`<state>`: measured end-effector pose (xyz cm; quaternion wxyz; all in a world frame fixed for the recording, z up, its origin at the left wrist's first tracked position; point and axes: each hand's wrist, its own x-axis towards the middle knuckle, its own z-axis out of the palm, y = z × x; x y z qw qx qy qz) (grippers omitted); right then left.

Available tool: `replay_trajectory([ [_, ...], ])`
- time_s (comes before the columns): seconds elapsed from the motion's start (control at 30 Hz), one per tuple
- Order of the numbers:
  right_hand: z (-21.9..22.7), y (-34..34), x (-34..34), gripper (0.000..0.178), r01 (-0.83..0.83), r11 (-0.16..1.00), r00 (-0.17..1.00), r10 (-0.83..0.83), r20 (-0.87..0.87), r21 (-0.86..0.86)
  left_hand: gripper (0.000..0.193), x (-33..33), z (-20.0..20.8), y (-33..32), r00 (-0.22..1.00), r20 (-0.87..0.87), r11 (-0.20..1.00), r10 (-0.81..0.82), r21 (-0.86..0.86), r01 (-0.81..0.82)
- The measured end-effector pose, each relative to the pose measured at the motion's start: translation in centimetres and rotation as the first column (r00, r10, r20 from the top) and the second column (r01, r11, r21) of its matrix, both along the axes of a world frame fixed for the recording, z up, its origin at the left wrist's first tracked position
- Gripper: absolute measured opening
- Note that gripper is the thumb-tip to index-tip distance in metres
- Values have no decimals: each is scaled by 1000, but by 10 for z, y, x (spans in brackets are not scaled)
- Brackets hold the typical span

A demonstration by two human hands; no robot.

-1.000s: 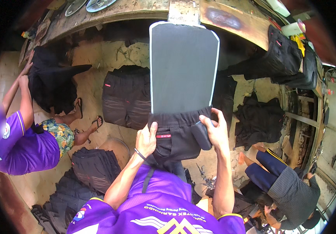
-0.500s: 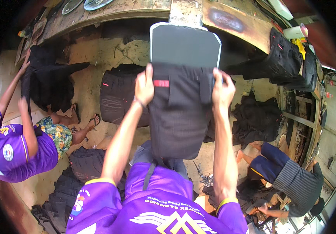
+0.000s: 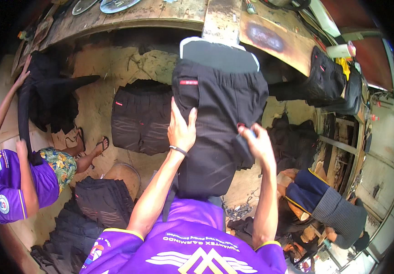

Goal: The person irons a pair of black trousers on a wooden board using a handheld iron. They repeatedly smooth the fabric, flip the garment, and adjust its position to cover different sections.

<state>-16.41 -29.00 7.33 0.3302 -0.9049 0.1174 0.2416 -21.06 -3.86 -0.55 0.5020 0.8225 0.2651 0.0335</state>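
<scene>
A pair of black shorts (image 3: 215,128) with a small red label near its waist is drawn over the end of a grey board (image 3: 219,57) with a white edge. The board's far part sticks out beyond the waistband. My left hand (image 3: 182,131) lies against the left side of the shorts, fingers stretched and thumb apart. On the right side, my right hand (image 3: 259,145) is closed, pinching a dark fold of the shorts below a small red spot. The lower end of the shorts hangs toward my body.
A wooden bench (image 3: 169,16) runs along the far side. Stacked black shorts (image 3: 140,121) lie beyond my left arm, with another stack (image 3: 103,201) nearer. More black garments (image 3: 327,77) hang at right. One person (image 3: 23,182) handles black cloth at left; another (image 3: 336,210) bends over at right.
The shorts have slid farther up over the board, covering more of it. Both hands have left the waistband and moved down the sides; my left has opened, my right grips a fold.
</scene>
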Motion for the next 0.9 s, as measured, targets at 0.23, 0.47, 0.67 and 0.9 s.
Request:
replay_trajectory([
  [0.23,-5,25,79,47,97,964,930,-177,321,248,59,110,-24,45,973,231,991,-8,-126,38],
  [0.47,-39,19,173,43,233,867,955,-290,64,441,75,177,-28,54,903,429,959,28,242,-145],
  [0.67,-51,17,165,49,245,872,925,-341,166,424,89,163,17,45,885,94,677,-455,682,275],
  [0.9,-48,25,157,61,296,930,922,-338,190,218,96,216,60,56,478,-539,473,-694,159,866],
])
